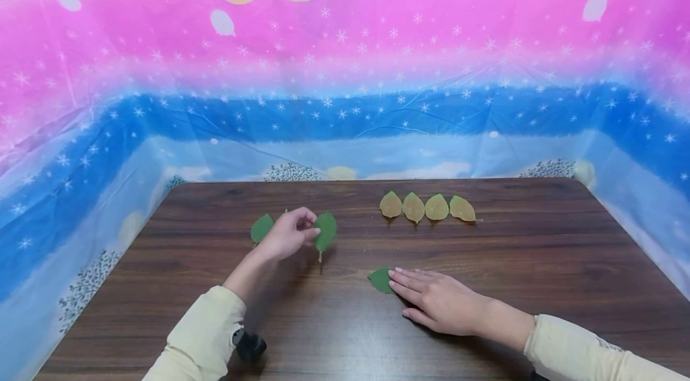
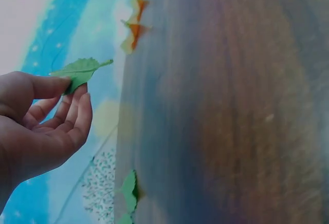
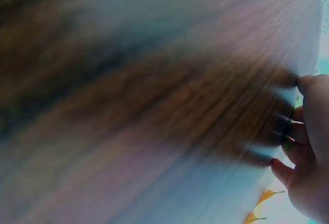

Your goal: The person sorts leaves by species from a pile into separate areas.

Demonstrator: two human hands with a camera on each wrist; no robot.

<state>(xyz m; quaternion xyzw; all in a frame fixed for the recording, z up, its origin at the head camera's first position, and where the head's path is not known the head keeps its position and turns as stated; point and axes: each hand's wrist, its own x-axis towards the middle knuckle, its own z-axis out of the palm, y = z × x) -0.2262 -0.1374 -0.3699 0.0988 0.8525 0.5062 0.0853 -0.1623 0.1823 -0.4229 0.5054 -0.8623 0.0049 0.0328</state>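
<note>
My left hand (image 1: pixel 286 234) pinches a green leaf (image 1: pixel 326 231) between thumb and fingers, with the stem pointing down toward me. In the left wrist view this leaf (image 2: pixel 79 71) is held above the tabletop. Flat on the table, my right hand (image 1: pixel 439 300) rests with extended fingertips over the edge of another green leaf (image 1: pixel 380 280), so part of that leaf is hidden. Just left of my left hand lies a further green leaf (image 1: pixel 262 228). The right wrist view shows my right fingers (image 3: pixel 282 171) touching the wood.
A row of several yellowish leaves (image 1: pixel 413 207) lies toward the back right of the dark wooden table (image 1: pixel 512 261). Behind the table hangs a pink and blue patterned cloth (image 1: pixel 345 69), which also runs along both sides.
</note>
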